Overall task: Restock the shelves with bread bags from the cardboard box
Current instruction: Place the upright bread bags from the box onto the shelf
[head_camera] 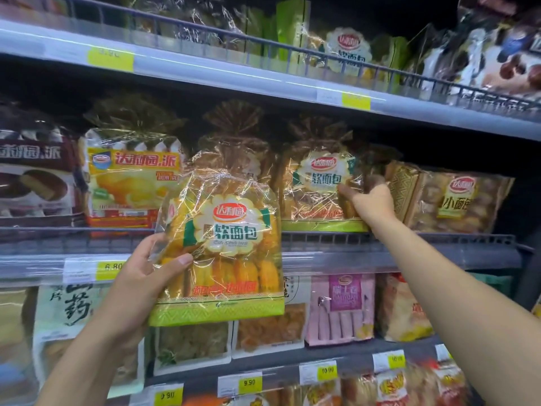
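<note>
Bread bag (222, 247), clear wrap with a green base band and a flower-shaped label, hangs upright at the centre of the frame, in front of the rail of the middle shelf (409, 240). The left hand (146, 271) grips its lower left edge, with the thumb across the front and the fingers behind the wrap. Most of the bag lies above and to the right of that hand.

Right of centre, a second bag (319, 189) with the same label stands on the middle shelf. The right hand (370, 200) clasps its right edge, thumb on the front and fingers curled round behind. A third bag (234, 148) stands farther back between the two, its label hidden by the held one. A fourth bag (348, 49) with that label stands on the top shelf (205, 68), upper right.

That makes one bag in hand, two on the middle shelf and one above. One small-bread pack (456, 200) stands just beside the right hand. One yellow pie pack (128, 183) stands at left of centre.
</note>
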Available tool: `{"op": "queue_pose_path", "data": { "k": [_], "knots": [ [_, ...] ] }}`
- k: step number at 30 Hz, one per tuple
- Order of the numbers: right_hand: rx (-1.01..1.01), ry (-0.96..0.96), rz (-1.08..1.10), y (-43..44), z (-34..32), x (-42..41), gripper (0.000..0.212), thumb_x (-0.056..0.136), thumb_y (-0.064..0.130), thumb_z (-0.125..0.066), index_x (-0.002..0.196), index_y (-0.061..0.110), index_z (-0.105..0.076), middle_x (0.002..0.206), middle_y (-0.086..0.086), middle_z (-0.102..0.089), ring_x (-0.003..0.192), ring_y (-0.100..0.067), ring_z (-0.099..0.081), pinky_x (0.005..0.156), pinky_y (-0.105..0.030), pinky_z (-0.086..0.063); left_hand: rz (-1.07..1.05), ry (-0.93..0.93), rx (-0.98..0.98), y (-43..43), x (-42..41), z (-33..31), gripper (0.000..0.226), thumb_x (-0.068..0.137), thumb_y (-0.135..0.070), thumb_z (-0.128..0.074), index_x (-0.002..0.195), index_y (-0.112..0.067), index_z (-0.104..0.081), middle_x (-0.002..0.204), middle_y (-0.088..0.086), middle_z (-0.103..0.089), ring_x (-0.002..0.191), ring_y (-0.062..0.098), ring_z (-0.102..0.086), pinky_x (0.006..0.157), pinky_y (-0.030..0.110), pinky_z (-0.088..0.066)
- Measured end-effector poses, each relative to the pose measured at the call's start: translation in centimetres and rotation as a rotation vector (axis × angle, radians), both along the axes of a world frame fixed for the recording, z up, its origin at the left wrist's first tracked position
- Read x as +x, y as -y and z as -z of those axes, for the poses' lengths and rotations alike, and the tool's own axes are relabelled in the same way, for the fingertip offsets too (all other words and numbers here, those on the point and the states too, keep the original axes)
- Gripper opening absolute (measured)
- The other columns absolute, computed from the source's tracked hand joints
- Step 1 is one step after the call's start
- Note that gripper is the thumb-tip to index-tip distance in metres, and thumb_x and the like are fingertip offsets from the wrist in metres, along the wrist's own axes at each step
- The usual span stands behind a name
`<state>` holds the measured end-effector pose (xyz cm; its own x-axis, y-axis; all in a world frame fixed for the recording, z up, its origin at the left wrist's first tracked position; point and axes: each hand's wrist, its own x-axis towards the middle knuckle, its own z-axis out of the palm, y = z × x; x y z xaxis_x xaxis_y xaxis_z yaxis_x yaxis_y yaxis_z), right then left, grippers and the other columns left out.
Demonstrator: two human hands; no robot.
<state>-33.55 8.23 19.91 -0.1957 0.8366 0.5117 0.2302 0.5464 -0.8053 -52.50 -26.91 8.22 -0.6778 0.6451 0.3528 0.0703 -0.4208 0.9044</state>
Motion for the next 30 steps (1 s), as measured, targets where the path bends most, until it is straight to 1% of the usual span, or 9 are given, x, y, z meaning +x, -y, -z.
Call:
{"op": "queue_pose_path", "data": {
  "k": [2,4,6,8,17,21,23,27,30],
  "knots": [
    [0.318,0.041,0.157,1.2,0.1,0.3,0.065,0.076,0.042,-0.083,0.13,0.021,-0.051,0.128,-0.007,-0.054,0.116,-0.028,-0.055,0.099,-0.044,-0.048,0.01,-0.001,0.004,0.0,0.2,-0.2,0.086,0.047,-0.064,-0.094,0.124,-0.046,-0.063,0.14,0.004,-0.063,0.126,0.039,-0.06,0.109,0.067,-0.038],
    [0.542,0.189,0.089,3.1,0.3,0.6,0.048,0.077,0.042,-0.079,0.116,0.032,-0.054,0.107,0.004,-0.058,0.095,-0.019,-0.06,0.079,-0.042,-0.054,0.016,-0.008,0.003,0.0,0.4,-0.4,0.083,0.046,-0.065,-0.093,0.121,-0.046,-0.064,0.138,0.004,-0.065,0.125,0.038,-0.061,0.109,0.067,-0.038],
    [0.514,0.483,-0.076,4.4,0.4,0.3,0.04,0.078,0.05,-0.078,0.11,0.038,-0.056,0.092,0.013,-0.061,0.083,-0.011,-0.061,0.069,-0.037,-0.055,0.009,-0.01,0.012,0.0,0.7,-0.5,0.082,0.043,-0.067,-0.093,0.118,-0.046,-0.066,0.136,0.003,-0.067,0.123,0.037,-0.062,0.109,0.067,-0.039],
    [0.458,0.691,-0.124,4.9,0.7,-0.2,0.046,0.077,0.055,-0.078,0.115,0.039,-0.058,0.093,0.016,-0.062,0.087,-0.01,-0.062,0.074,-0.038,-0.057,0.003,-0.009,0.023,0.0,1.0,-0.7,0.082,0.04,-0.068,-0.093,0.115,-0.045,-0.068,0.135,0.002,-0.067,0.122,0.036,-0.064,0.109,0.065,-0.039],
    [0.356,0.67,-0.062,2.9,1.5,-2.7,0.047,0.075,0.044,-0.083,0.101,0.03,-0.046,0.097,0.006,-0.058,0.084,-0.021,-0.061,0.072,-0.04,-0.056,0.015,-0.002,0.036,-0.2,1.4,-1.1,0.082,0.036,-0.067,-0.094,0.111,-0.043,-0.07,0.127,0.003,-0.072,0.112,0.036,-0.07,0.105,0.065,-0.044],
    [0.301,0.697,-0.057,2.3,1.5,-4.4,0.048,0.074,0.041,-0.085,0.099,0.028,-0.045,0.102,0.003,-0.057,0.092,-0.023,-0.058,0.082,-0.045,-0.055,0.024,0.007,0.034,-0.4,1.3,-1.2,0.071,0.046,-0.056,-0.094,0.111,-0.044,-0.07,0.128,0.001,-0.071,0.113,0.035,-0.07,0.107,0.064,-0.043],
    [0.237,0.737,-0.054,2.1,1.0,-5.1,0.048,0.075,0.039,-0.085,0.096,0.029,-0.044,0.105,0.002,-0.056,0.096,-0.023,-0.058,0.087,-0.048,-0.054,0.033,0.007,0.031,-0.5,1.3,-1.1,0.073,0.045,-0.06,-0.094,0.112,-0.043,-0.07,0.13,0.0,-0.07,0.116,0.035,-0.068,0.108,0.065,-0.041],
    [0.22,0.769,-0.058,1.8,0.5,-5.4,0.045,0.078,0.036,-0.084,0.097,0.028,-0.043,0.106,0.001,-0.055,0.095,-0.024,-0.057,0.086,-0.045,-0.053,0.038,0.007,0.031,-0.6,1.2,-1.0,0.08,0.044,-0.066,-0.093,0.116,-0.043,-0.068,0.132,0.0,-0.07,0.122,0.036,-0.064,0.109,0.065,-0.04],
    [0.235,0.712,-0.101,1.6,1.0,-4.6,0.033,0.086,0.035,-0.076,0.102,0.026,-0.048,0.104,-0.001,-0.058,0.094,-0.024,-0.059,0.082,-0.04,-0.052,0.042,0.003,0.033,-0.7,1.3,-1.0,0.079,0.045,-0.066,-0.093,0.117,-0.043,-0.068,0.132,0.001,-0.069,0.123,0.036,-0.064,0.109,0.065,-0.04]
  ]
}}
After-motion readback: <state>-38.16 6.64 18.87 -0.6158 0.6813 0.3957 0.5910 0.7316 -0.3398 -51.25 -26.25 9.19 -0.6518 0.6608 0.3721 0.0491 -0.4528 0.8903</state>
